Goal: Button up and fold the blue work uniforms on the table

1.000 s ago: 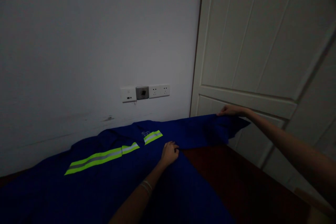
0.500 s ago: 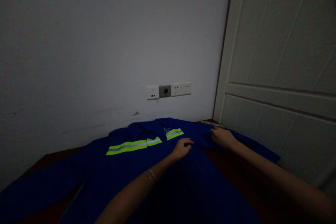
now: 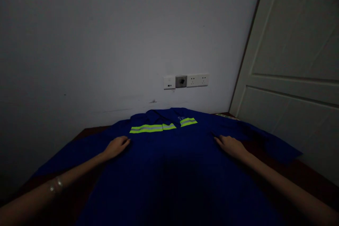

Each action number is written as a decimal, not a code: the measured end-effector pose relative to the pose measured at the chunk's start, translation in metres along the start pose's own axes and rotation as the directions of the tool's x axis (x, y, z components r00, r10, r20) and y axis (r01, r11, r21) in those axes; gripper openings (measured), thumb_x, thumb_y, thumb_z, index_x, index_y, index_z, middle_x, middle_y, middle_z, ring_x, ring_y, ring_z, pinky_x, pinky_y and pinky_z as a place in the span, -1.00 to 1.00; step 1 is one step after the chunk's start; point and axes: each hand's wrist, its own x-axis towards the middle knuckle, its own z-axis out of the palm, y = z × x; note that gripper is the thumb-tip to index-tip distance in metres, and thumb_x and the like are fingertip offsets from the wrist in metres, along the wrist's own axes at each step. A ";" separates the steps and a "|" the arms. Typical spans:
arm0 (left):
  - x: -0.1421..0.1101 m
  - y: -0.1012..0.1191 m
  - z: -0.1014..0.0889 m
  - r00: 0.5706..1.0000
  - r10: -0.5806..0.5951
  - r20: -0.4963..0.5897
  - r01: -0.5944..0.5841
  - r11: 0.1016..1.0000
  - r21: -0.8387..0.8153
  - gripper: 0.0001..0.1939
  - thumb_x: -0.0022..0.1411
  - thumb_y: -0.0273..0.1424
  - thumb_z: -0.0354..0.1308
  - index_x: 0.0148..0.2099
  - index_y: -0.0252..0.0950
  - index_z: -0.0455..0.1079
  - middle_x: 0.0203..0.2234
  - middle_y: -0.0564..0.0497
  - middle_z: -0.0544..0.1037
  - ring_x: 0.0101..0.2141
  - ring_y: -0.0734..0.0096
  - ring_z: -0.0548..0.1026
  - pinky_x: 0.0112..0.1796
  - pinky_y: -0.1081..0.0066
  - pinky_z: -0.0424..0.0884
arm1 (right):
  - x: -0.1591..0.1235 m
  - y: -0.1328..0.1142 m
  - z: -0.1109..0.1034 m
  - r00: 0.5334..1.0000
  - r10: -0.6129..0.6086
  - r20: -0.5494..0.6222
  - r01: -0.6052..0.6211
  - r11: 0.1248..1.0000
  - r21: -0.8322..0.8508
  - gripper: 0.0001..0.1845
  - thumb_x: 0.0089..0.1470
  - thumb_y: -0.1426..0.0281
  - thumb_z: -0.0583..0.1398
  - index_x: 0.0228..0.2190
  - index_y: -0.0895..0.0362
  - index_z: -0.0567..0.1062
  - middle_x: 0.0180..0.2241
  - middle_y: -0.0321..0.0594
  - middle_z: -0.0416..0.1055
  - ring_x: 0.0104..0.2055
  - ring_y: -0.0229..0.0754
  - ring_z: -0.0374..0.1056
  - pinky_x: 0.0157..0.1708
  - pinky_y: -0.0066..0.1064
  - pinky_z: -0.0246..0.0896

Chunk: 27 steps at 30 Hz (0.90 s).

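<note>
Head view, looking forward and down:

- Surface: a dark reddish-brown bench (image 3: 312, 173) shows at both sides of the garment, with its far edge against the wall.
- Room: a pale painted wall (image 3: 106, 42) rises behind the bench, with a few scuffs low down. A white panel of sockets and a switch (image 3: 186, 81) is set in it, just above the bench. A white panelled door (image 3: 291, 42) stands to the right.
- Garment: a blue work jacket (image 3: 172, 169) lies spread flat on the bench, its collar (image 3: 159, 116) toward the wall. A yellow-green reflective stripe (image 3: 148, 129) crosses the chest.
- Hands: the left hand (image 3: 116, 147), with a bracelet (image 3: 56, 184) on its wrist, rests on the jacket left of centre. The right hand (image 3: 231, 147) rests on it right of centre.
- Fingers: the left fingers (image 3: 124, 142) and right fingers (image 3: 218, 140) lie open on the cloth, and neither set shows a grip.
- Hard to see: the print beside the collar is too small to read. The jacket's middle is lost in shadow, and its lower part runs out of the frame. A dark blurred shape is cut off at the top edge.
</note>
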 end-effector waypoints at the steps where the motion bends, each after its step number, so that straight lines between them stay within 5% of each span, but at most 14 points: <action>1: -0.011 -0.016 -0.005 0.999 -0.053 -0.008 0.053 0.998 0.038 -0.65 0.17 -0.13 -0.11 -0.37 -0.25 0.37 -0.39 -0.03 0.50 -0.30 0.24 0.44 -0.30 0.43 0.25 | -0.001 -0.003 0.003 1.000 0.005 0.003 -0.005 1.000 0.012 -0.41 0.17 0.08 -0.22 -0.25 0.18 0.43 -0.30 0.06 0.46 -0.23 0.08 0.42 -0.32 -0.20 0.26; 6: -0.052 -0.063 -0.022 0.975 -0.215 -0.061 0.219 0.974 0.061 -0.59 0.15 -0.08 -0.13 -0.45 -0.28 0.32 -0.47 -0.04 0.48 -0.37 0.26 0.45 -0.41 0.46 0.24 | -0.001 -0.016 0.019 0.999 0.039 -0.020 -0.039 0.999 0.010 -0.44 0.18 0.10 -0.24 -0.22 0.19 0.36 -0.31 0.06 0.46 -0.26 0.10 0.42 -0.35 -0.16 0.26; 12: -0.063 -0.061 -0.009 0.890 -0.408 0.202 0.453 0.841 -0.297 -0.36 0.00 0.18 -0.13 -0.39 -0.35 0.33 -0.57 -0.04 0.47 -0.57 0.32 0.43 -0.62 0.47 0.22 | 0.004 -0.010 0.032 0.992 0.114 -0.061 -0.115 0.993 -0.011 -0.43 0.17 0.10 -0.26 -0.26 0.21 0.35 -0.32 0.09 0.45 -0.28 0.14 0.42 -0.37 -0.10 0.25; 18: -0.039 -0.059 0.020 0.923 -0.380 0.059 0.379 0.872 -0.309 -0.47 0.04 0.07 -0.05 -0.46 -0.35 0.34 -0.55 -0.06 0.48 -0.50 0.29 0.46 -0.54 0.46 0.24 | 0.006 -0.004 0.039 0.996 0.090 -0.024 -0.091 0.996 -0.016 -0.49 0.19 0.14 -0.22 -0.23 0.22 0.33 -0.34 0.07 0.45 -0.28 0.09 0.43 -0.34 -0.15 0.24; 22: -0.034 -0.068 0.030 0.946 -0.317 -0.069 0.305 0.941 -0.146 -0.63 0.19 -0.16 -0.12 -0.44 -0.32 0.31 -0.45 -0.08 0.50 -0.38 0.30 0.47 -0.43 0.47 0.25 | 0.004 -0.002 0.043 0.999 0.030 -0.017 -0.030 0.999 -0.032 -0.57 0.22 0.25 -0.22 -0.19 0.25 0.29 -0.36 0.08 0.45 -0.31 0.07 0.43 -0.38 -0.19 0.22; 27: -0.038 -0.070 0.034 0.957 -0.273 -0.098 0.275 0.961 0.005 -0.65 0.25 -0.20 -0.20 -0.30 -0.33 0.29 -0.31 -0.18 0.50 -0.28 0.23 0.48 -0.34 0.41 0.29 | 0.000 -0.003 0.044 0.999 0.020 -0.043 -0.023 0.998 -0.059 -0.58 0.22 0.26 -0.25 -0.21 0.24 0.26 -0.38 0.07 0.44 -0.33 0.08 0.42 -0.41 -0.18 0.20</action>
